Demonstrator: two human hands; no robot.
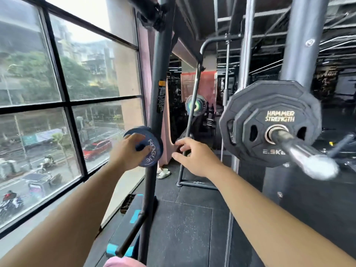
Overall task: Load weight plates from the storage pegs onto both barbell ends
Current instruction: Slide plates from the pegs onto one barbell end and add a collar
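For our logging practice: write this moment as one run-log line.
step: plate pickup | left hand: grips blue plate by rack post | right hand: open, holds nothing | barbell: black plates on near end

A small blue plate is being gripped by the left hand at the rack upright; the right hand is being held nearby, fingers relaxed.

Light: daylight reaches you from the left window; far right is dim.
Glare: sheen on the near barbell end.
Blur: that end smears; frame edges bow.
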